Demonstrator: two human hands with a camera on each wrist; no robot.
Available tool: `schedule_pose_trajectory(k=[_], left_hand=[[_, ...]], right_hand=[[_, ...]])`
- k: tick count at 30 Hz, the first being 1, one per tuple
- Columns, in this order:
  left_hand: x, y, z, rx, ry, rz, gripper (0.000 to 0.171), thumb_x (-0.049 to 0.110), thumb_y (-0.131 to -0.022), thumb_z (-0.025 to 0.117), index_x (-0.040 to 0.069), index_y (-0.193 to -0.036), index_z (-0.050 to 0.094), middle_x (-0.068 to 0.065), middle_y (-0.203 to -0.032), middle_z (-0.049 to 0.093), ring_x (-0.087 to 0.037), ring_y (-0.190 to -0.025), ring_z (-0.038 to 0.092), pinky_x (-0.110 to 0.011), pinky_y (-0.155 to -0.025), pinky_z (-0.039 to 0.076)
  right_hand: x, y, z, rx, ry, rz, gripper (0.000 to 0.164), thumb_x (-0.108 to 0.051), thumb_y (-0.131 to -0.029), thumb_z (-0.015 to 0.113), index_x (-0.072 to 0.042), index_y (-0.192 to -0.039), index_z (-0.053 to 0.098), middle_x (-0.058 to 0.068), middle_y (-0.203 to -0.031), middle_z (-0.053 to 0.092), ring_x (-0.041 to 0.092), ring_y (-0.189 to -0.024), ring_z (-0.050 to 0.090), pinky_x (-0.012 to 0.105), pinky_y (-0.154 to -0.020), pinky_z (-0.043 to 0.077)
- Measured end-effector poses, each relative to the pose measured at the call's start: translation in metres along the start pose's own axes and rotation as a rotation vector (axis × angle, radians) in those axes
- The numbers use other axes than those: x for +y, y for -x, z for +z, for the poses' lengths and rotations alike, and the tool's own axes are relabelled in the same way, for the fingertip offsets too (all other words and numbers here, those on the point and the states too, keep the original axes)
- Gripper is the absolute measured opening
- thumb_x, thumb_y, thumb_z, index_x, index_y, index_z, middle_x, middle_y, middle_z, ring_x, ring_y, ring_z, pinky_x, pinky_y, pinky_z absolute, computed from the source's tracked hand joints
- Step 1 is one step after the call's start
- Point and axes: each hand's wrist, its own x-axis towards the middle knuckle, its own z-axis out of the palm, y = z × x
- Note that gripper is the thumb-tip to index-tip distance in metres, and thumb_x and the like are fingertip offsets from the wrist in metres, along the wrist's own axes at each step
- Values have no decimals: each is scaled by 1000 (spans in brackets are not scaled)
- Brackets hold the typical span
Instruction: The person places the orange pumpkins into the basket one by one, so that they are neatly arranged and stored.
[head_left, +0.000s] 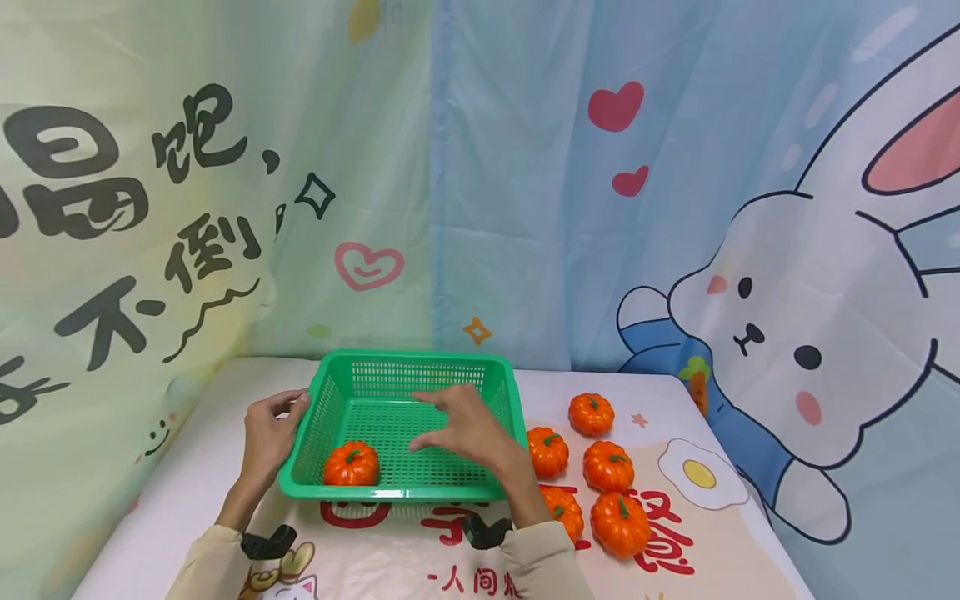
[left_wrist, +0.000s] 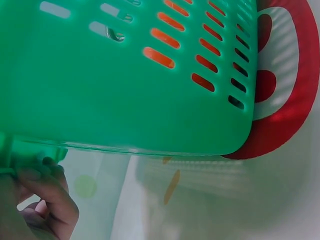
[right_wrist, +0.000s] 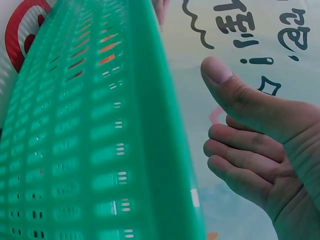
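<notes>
A green plastic basket (head_left: 416, 358) with slotted sides stands on the table. One small orange pumpkin (head_left: 351, 464) sits in its near left corner. At the basket's left rim, my left hand (head_left: 272, 429) pinches the edge between thumb and curled fingers; the left wrist view shows this hand (left_wrist: 47, 197) at the rim too. My right hand (head_left: 467, 425) hovers over the basket's right half, thumb and fingers spread apart with nothing between them. In the right wrist view the same hand (right_wrist: 255, 145) appears beyond the green rim, its palm bare.
Several more orange pumpkins lie right of the basket, among them a far one (head_left: 591, 414), one close by the basket wall (head_left: 547, 452) and a near one (head_left: 621, 525). A printed cloth (head_left: 480, 567) covers the table. Behind it hangs a printed curtain (head_left: 510, 250).
</notes>
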Motion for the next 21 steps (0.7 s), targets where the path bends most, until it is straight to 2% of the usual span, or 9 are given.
schedule_pose_trajectory(k=[3, 4, 5, 6, 9, 10, 12, 14, 21], left_hand=[[1, -1, 0, -7, 5, -5, 30, 18, -109, 68, -4, -126, 79, -29, -108, 79, 3, -71, 60, -16, -61, 49], [1, -1, -1, -8, 6, -7, 30, 18, -109, 68, -4, -126, 79, -29, -109, 79, 4, -71, 60, -16, -61, 49], [2, -1, -1, -9, 10, -10, 30, 18, -109, 68, -4, -126, 79, -30, -109, 79, 5, -71, 60, -16, -61, 49], [2, -1, -1, -10, 12, -14, 30, 18, -109, 68, -4, -126, 79, -30, -110, 79, 6, -71, 60, -15, -61, 49], [4, -1, -3, -11, 15, -19, 30, 17, -109, 68, -4, -127, 79, -30, -110, 79, 7, -69, 60, -15, -62, 50], [4, -2, -3, -11, 16, -18, 30, 17, -109, 68, -4, -127, 79, -30, -110, 79, 7, -69, 60, -15, -61, 50], [4, -2, -4, -10, 16, -18, 30, 17, -109, 68, -4, -127, 79, -30, -110, 79, 7, -69, 60, -15, -61, 50], [4, -1, -4, -8, 15, -13, 30, 18, -109, 68, -4, -126, 79, -30, -110, 79, 6, -69, 60, -15, -61, 50], [3, -1, -2, -21, 5, -11, 31, 18, -109, 68, -5, -127, 78, -29, -107, 79, -2, -71, 62, -18, -59, 50]], right_hand=[[1, 2, -3, 14, -12, -7, 73, -28, -80, 99, -8, -145, 70, -13, -51, 28, 20, -79, 66, 21, -62, 34], [1, 2, -4, 17, -15, -9, 73, -28, -80, 99, -7, -145, 70, -12, -50, 29, 19, -75, 64, 20, -61, 34], [1, 2, -4, 15, -18, -8, 73, -28, -81, 99, -7, -145, 70, -12, -53, 24, 16, -66, 54, 22, -59, 30], [2, 2, -4, 15, -17, -7, 74, -29, -81, 99, -7, -145, 70, -12, -53, 23, 13, -66, 50, 24, -58, 25], [2, 3, -4, 14, -4, -3, 75, -32, -81, 99, -8, -146, 70, -12, -58, 17, 8, -64, 33, 22, -57, 24], [2, 3, -4, 15, -4, -1, 75, -31, -80, 99, -8, -146, 70, -12, -58, 17, 7, -65, 31, 22, -57, 23], [3, 3, -4, 20, -2, 3, 75, -32, -80, 99, -9, -146, 70, -13, -54, 21, 3, -68, 37, 22, -57, 25], [3, 4, -5, 19, -5, 9, 76, -31, -81, 98, -9, -147, 69, -12, -56, 19, 5, -64, 28, 23, -57, 24], [6, 8, -6, 27, -2, 39, 77, -34, -83, 97, -9, -149, 67, -11, -59, 15, 4, -57, 33, 22, -58, 28]])
